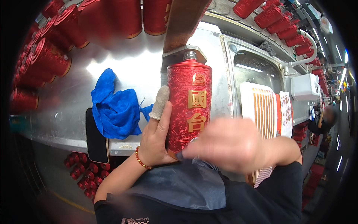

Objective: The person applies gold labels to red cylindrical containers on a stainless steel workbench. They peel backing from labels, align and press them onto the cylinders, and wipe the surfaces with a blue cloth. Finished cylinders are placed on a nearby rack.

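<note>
A red embossed bottle (186,108) with gold characters lies with its clear-capped neck pointing away from me, close to a metal piece (201,56) on a wooden post. My left hand (154,140) is wrapped along its left side and lower end; a pale fabric cot covers one finger. Over the bottle's lower right, my right hand (227,143) is blurred by motion, its fingers curled in. A small dark spot shows at its fingertips, too smeared to name. Left of the bottle, a crumpled blue cloth (115,106) partly covers a black phone (97,138).
More red bottles (48,56) crowd the metal table (67,119) at far left. To the right are a sink basin (257,69), striped label sheets (261,108), a white jug (305,87) and a conveyor with bottles (268,16). Another person (326,119) is at far right.
</note>
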{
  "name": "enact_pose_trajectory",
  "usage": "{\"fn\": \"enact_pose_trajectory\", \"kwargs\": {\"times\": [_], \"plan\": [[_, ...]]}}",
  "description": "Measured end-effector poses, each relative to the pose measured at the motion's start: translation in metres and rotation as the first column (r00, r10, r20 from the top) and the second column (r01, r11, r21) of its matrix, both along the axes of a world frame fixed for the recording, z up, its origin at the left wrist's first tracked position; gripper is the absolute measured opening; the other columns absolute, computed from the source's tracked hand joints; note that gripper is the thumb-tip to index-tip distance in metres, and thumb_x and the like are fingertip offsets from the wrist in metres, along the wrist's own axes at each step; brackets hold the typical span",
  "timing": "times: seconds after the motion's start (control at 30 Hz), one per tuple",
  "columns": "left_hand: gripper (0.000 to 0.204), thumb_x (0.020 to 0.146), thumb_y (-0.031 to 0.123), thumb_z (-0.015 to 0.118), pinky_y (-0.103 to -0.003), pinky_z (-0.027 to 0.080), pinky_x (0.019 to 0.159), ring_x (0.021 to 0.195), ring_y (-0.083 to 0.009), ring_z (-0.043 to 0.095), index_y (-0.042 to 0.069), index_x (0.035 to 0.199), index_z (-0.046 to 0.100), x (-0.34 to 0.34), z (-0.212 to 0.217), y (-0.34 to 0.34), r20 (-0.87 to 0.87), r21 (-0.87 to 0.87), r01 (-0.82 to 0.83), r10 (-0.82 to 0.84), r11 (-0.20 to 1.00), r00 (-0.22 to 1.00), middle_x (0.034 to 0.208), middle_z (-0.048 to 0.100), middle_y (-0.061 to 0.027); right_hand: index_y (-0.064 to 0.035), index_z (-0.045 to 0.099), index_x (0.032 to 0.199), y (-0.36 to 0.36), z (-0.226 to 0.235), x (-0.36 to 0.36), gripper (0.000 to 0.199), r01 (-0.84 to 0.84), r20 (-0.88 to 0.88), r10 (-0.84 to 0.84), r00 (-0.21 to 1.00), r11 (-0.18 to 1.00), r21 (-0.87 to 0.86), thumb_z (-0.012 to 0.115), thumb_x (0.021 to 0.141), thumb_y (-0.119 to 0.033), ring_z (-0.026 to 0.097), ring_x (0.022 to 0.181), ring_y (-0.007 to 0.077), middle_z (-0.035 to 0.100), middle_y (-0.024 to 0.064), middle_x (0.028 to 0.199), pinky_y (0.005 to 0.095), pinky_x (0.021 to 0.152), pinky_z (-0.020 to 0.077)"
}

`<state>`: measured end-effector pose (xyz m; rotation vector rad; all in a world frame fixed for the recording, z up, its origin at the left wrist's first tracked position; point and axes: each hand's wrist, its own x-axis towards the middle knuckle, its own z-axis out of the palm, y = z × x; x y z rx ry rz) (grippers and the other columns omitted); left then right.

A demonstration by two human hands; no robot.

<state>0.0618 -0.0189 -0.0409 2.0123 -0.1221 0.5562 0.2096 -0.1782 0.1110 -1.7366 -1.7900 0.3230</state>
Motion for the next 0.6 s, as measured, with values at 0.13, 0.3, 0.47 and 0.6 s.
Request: {"fn": "enact_pose_trajectory", "kwargs": {"times": [0.13,0.3,0.47,0.6], "plan": [[0.135,0.068,0.049,0.095,-0.049,0.040,0.118,0.149,-0.0508,0.034,-0.002,0.164,0.015,-0.003,-0.002,0.000,0.020,-0.021,0.024,-0.024,0.999,1.000,0.164,0.018,-0.0382,-0.0066,0.078,0.102,0.034,0.002,0.066,0.019,0.346,0.123,-0.353,0.927,0.935,0.078,0.073,0.084,-0.006,0.072,0.078,0.0203,0.075,0.0068,0.092,0.0309,0.071,0.0579],[0.133,0.069,0.048,0.095,-0.049,0.043,0.115,0.147,-0.0509,0.037,-0.001,0.164,0.015,0.007,0.018,0.011,0.097,0.076,-0.001,-0.006,0.997,0.995,0.164,0.019,-0.0377,-0.0090,0.076,0.097,0.012,0.004,0.006,0.020,0.023,0.115,-0.033,0.993,0.995,0.093,0.075,0.077,-0.010,0.071,0.075,0.0200,0.070,0.0040,0.085,0.0314,0.062,0.0574],[0.099,0.089,0.039,0.073,-0.051,0.045,0.115,0.145,-0.0422,0.042,0.004,0.163,0.018,0.003,0.008,0.004,0.030,0.024,-0.033,0.033,0.999,0.999,0.163,0.027,-0.0290,-0.0069,0.079,0.105,0.022,0.000,0.060,0.032,0.216,0.053,-0.222,0.974,0.971,0.099,0.076,0.075,0.002,0.071,0.076,0.0196,0.074,0.0101,0.091,0.0318,0.068,0.0561],[0.084,0.097,0.034,0.063,-0.051,0.046,0.115,0.144,-0.0383,0.045,0.006,0.163,0.020,0.002,0.009,0.006,0.005,0.033,-0.043,0.043,0.999,0.999,0.163,0.029,-0.0255,-0.0086,0.080,0.102,0.023,0.002,0.050,0.034,0.266,0.045,-0.271,0.962,0.960,0.087,0.078,0.069,0.003,0.068,0.076,0.0215,0.074,0.0082,0.088,0.0337,0.066,0.0539]]}}
